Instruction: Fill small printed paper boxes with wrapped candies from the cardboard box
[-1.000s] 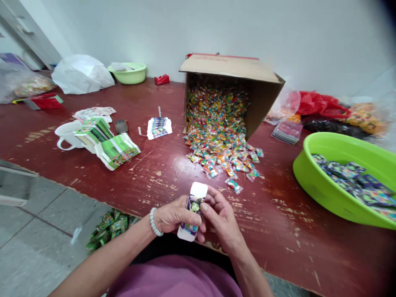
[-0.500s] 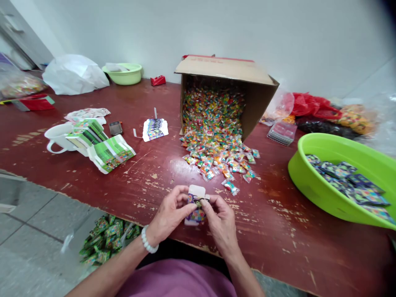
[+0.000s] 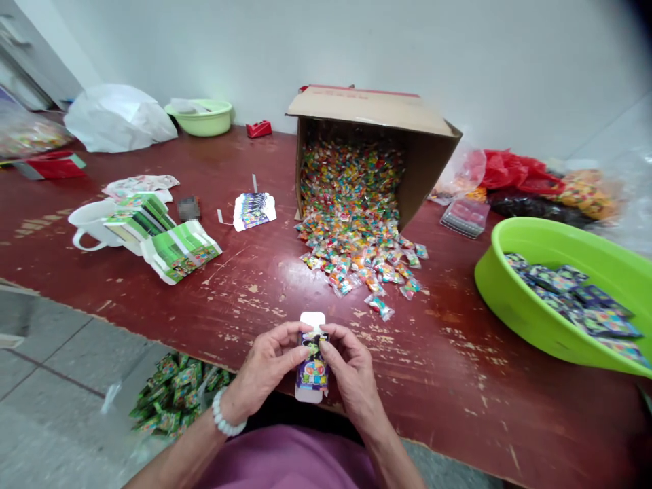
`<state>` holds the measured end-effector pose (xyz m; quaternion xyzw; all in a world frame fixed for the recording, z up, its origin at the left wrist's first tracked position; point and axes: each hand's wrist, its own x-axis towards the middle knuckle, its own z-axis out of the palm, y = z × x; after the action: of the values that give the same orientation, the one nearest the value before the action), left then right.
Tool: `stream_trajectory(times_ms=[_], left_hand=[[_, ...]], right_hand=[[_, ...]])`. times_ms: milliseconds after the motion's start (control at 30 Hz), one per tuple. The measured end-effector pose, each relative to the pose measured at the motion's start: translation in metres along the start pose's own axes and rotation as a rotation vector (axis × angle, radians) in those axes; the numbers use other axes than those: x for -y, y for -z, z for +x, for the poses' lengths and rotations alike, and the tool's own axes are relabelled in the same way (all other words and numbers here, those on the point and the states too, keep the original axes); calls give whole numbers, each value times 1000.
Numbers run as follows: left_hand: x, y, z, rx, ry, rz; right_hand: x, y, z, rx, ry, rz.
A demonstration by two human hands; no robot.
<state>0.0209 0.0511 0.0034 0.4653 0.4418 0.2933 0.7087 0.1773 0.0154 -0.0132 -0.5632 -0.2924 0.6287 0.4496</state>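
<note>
Between my hands, just above the table's front edge, is a small purple printed candy box [image 3: 312,370] with white flaps sticking out at its top and bottom. My left hand [image 3: 272,363] pinches its left side, thumb on the printed face. On the other side my right hand [image 3: 351,367] grips it the same way, thumb on the front and fingers behind. Beyond the hands lies a heap of small clear-wrapped candies [image 3: 356,251], spilling from a cardboard box [image 3: 377,112] tipped on its side.
A green basin [image 3: 534,326] at right holds several dark purple boxes. Flat purple cartons [image 3: 255,209], green cartons [image 3: 183,251] and a white mug [image 3: 94,221] lie at left. Below the table edge, a clear bag holds green packets [image 3: 170,390]. Red plastic bags [image 3: 514,171] sit at the back right.
The candy box has turned so its printed face points up at me, upright between both hands. Both hands have shifted slightly left and nearer to me.
</note>
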Motion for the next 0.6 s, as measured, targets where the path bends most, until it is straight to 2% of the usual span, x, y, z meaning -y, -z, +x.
stream_trajectory(times_ms=[200, 367, 433, 533, 600], left_hand=[[-6, 4, -1, 68, -53, 137], [-6, 2, 2, 13, -203, 339], [-5, 0, 2, -8, -201, 289], [-3, -3, 2, -40, -118, 81], [-1, -5, 1, 20, -3, -41]], right_hand=[[7, 9, 2, -13, 44, -191], [12, 5, 6, -57, 32, -82], [13, 6, 8, -2, 30, -90], [13, 11, 8, 31, 83, -236], [12, 12, 7, -9, 139, -292]])
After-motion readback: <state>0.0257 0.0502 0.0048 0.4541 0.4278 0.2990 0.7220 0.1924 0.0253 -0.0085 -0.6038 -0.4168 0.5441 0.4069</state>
